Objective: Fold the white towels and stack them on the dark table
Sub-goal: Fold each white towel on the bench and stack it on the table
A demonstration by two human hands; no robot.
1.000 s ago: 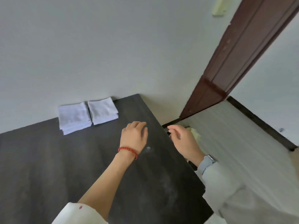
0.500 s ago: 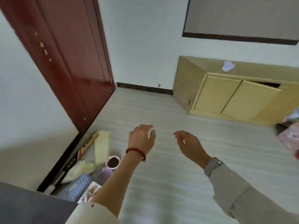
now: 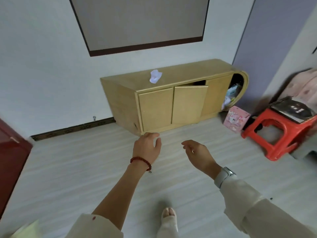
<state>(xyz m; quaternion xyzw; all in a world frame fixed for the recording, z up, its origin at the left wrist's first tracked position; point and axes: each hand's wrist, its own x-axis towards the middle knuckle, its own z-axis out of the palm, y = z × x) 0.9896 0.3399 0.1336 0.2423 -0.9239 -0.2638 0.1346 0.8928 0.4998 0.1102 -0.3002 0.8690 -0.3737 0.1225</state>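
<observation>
A crumpled white towel [image 3: 155, 76] lies on top of a low yellow wooden cabinet [image 3: 171, 98] against the far wall. My left hand [image 3: 147, 147], with a red bead bracelet at the wrist, hangs in the air above the floor with relaxed fingers and holds nothing. My right hand [image 3: 197, 153], with a grey watch at the wrist, hovers beside it, fingers loosely curled and empty. Both hands are well short of the cabinet. The dark table and the folded towel stacks are out of view.
One cabinet door [image 3: 188, 103] stands ajar. A red plastic stool [image 3: 277, 133] with a dark device on it stands at the right, a pink box [image 3: 235, 119] beside the cabinet. A dark red door [image 3: 12, 155] is at the left. My foot [image 3: 169, 220] is on the pale floor.
The view has swung from the dark table with its folded stacks, past the red door, to the yellow cabinet. Both hands stay empty and raised in front of me.
</observation>
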